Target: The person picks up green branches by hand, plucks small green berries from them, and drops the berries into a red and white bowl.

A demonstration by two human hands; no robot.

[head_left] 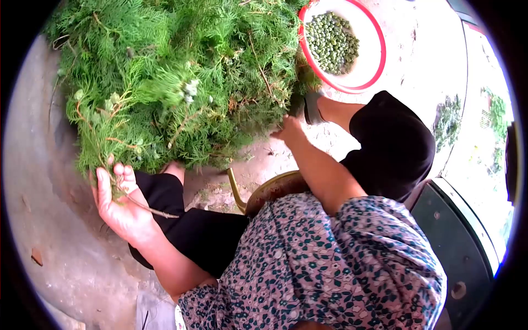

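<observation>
1. Foliage pile: feathery green cuttings lay heaped on the concrete ground in front of our knees, filling the upper left of the view.
2. Our left hand lay palm up at the pile's lower left edge. Its fingers were curled closed on a sprig. The thin woody stem ran across the palm and stuck out toward our left knee, while the leafy end merged with the heap.
3. Our right hand was at the pile's right edge, arm stretched forward and fingertips toward the greenery. We could not tell whether it gripped anything.
4. Handling, our judgement:
   - The sprig looked tangled with its neighbours, so we judged a grip on the woody stem better than one on the soft tips.
   - A slow pull along the stem's own line would be less likely to tear it.
   - The right hand was well placed to press the heap down so that only one piece came free.
5. Containers: we noted one, a white basin with a red rim. It stood on the ground at the far right, touching or just beside the pile. It held small round green berries, gathered on the side of its floor nearer the foliage. The basin stood beyond the right hand.
</observation>
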